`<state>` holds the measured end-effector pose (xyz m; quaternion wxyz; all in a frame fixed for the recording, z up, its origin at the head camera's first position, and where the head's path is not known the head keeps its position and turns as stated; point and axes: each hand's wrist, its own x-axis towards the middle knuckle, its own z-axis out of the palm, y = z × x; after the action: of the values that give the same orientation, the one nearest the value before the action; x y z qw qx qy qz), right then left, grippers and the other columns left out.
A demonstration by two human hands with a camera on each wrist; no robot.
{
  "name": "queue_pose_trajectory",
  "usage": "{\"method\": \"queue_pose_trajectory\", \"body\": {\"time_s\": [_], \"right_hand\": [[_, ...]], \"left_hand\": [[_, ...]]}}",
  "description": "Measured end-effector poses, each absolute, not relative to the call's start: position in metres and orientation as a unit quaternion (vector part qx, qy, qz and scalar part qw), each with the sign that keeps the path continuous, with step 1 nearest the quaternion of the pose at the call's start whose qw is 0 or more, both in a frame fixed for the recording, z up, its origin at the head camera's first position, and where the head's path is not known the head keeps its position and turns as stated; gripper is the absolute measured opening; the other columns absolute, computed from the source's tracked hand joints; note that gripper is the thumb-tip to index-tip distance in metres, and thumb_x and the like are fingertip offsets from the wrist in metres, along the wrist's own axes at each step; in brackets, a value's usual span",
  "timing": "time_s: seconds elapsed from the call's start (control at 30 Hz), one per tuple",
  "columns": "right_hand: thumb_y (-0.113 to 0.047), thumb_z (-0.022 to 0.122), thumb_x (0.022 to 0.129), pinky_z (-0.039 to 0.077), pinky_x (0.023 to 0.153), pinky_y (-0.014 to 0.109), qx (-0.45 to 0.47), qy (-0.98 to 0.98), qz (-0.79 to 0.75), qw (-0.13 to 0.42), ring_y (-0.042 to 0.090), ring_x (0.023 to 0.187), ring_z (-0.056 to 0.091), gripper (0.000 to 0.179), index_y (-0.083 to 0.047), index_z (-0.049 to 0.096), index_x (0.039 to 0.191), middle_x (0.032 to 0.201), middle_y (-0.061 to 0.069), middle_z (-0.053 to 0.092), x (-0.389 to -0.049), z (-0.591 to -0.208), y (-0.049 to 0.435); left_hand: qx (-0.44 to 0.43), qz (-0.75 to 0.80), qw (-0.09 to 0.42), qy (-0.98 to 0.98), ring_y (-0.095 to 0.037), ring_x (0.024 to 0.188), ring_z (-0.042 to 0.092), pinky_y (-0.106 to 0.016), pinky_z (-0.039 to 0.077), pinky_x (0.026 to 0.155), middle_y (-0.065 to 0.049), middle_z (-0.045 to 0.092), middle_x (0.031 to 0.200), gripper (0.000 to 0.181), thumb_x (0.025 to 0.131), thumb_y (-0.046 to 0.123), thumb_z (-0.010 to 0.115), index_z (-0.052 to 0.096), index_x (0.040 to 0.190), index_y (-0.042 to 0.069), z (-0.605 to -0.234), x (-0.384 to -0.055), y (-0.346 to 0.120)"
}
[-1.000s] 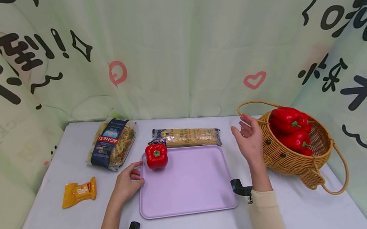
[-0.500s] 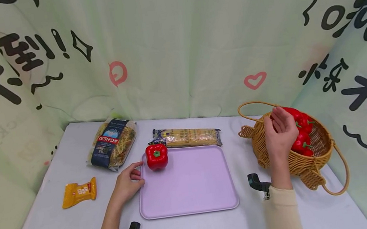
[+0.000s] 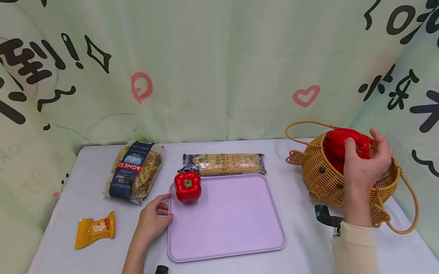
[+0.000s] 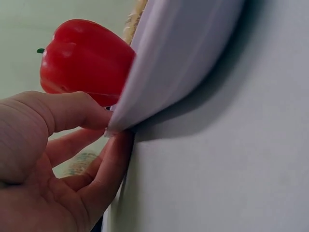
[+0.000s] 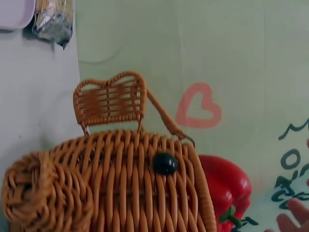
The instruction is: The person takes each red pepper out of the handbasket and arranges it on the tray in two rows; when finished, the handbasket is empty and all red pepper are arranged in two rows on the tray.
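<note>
My left hand (image 3: pixel 153 219) pinches the left rim of a lilac tray (image 3: pixel 225 226). In the left wrist view the thumb and fingers (image 4: pixel 113 159) meet at the tray's edge. A red bell pepper (image 3: pixel 188 187) with a green stem stands in the tray's far left corner. Over the wicker basket (image 3: pixel 324 184) at the right is my right hand (image 3: pixel 365 168), thumb and fingers spread beside a red bell pepper (image 3: pixel 339 139) on top of the pile. In the right wrist view, fingertips (image 5: pixel 292 220) show apart from that pepper. The hand hides the other peppers.
A pasta bag (image 3: pixel 136 171) lies at the back left, and a long spaghetti packet (image 3: pixel 226 163) lies behind the tray. Nearer the left side is a small orange wrapped snack (image 3: pixel 95 230). The basket's looped handle (image 3: pixel 412 205) sticks out at right. A printed curtain (image 3: pixel 215 65) stands behind.
My right hand has moved rightward from beside the basket to over its opening, and its fingers have spread around the peppers. The left hand, tray and pepper on it have stayed put.
</note>
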<state>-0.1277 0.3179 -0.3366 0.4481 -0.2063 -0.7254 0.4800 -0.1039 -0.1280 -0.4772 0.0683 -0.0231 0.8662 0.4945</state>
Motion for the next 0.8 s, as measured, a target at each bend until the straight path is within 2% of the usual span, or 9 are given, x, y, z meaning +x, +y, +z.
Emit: {"method": "queue_pose_trajectory", "body": {"time_s": [0.1,0.23,0.4,0.57,0.8], "right_hand": [[-0.025,0.070,0.088,0.043,0.104,0.030,-0.250,-0.749,0.462,0.404,0.012,0.127,0.040,0.057,-0.019,0.050,0.140,0.139,0.000,0.045,-0.127,-0.335,0.324],[-0.029,0.068,0.089,0.039,0.108,0.033,-0.304,-0.772,0.464,0.311,0.016,0.138,0.030,0.069,-0.026,0.035,0.150,0.151,0.000,0.032,-0.128,-0.334,0.331],[-0.030,0.067,0.091,0.036,0.111,0.041,-0.334,-0.792,0.458,0.227,0.019,0.145,0.020,0.080,-0.027,0.021,0.156,0.158,0.001,0.021,-0.129,-0.334,0.336],[-0.031,0.067,0.090,0.036,0.110,0.046,-0.334,-0.810,0.443,0.192,0.021,0.146,0.019,0.084,-0.023,0.017,0.157,0.159,0.004,0.020,-0.131,-0.335,0.341],[-0.031,0.068,0.090,0.032,0.112,0.048,-0.339,-0.814,0.442,0.167,0.024,0.147,0.017,0.087,-0.023,0.014,0.158,0.162,0.004,0.018,-0.136,-0.336,0.352]], "left_hand": [[-0.035,0.487,0.086,0.868,-0.020,0.078,0.058,-0.032,0.055,0.070,-0.011,0.061,0.091,0.056,0.081,-0.002,0.071,0.057,0.135,0.003,-0.474,-0.102,-0.128],[-0.040,0.476,0.106,0.872,-0.019,0.070,0.055,-0.030,0.052,0.064,-0.010,0.060,0.085,0.059,0.081,-0.001,0.071,0.054,0.138,0.003,-0.471,-0.100,-0.128],[-0.037,0.470,0.111,0.875,-0.019,0.070,0.055,-0.030,0.051,0.064,-0.010,0.060,0.087,0.061,0.081,-0.001,0.070,0.053,0.139,0.003,-0.468,-0.100,-0.128],[-0.034,0.469,0.094,0.878,-0.020,0.076,0.058,-0.031,0.054,0.067,-0.012,0.061,0.093,0.062,0.081,-0.001,0.071,0.052,0.140,0.002,-0.472,-0.098,-0.126],[-0.016,0.475,0.040,0.879,-0.021,0.086,0.062,-0.033,0.055,0.074,-0.011,0.062,0.097,0.066,0.078,-0.003,0.073,0.052,0.140,0.001,-0.481,-0.087,-0.127]]}}
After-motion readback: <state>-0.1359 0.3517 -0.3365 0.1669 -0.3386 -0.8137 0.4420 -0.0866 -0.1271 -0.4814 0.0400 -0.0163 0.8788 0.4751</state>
